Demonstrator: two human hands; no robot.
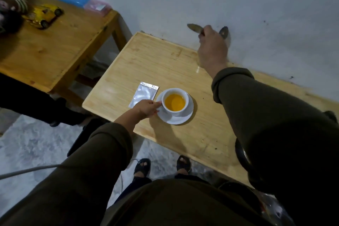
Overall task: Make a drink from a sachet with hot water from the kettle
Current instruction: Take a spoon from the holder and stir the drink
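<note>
One white cup (175, 101) of orange drink sits on its saucer (183, 118) near worktop (146, 57) front edge; left hand (146, 108) pinches its handle. Silver sachet (144, 94) lies just beside. Right hand (212, 47), raised at back edge, grips spoon (194, 28).

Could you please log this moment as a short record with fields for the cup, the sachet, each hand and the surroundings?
cup: white cup on a white saucer, holding orange-yellow liquid
sachet: silver sachet flat on the wooden table, left of the saucer
left hand: left hand touching the cup's side
right hand: right hand raised near the wall, gripping a spoon
surroundings: yellow toy car on a second table
</note>
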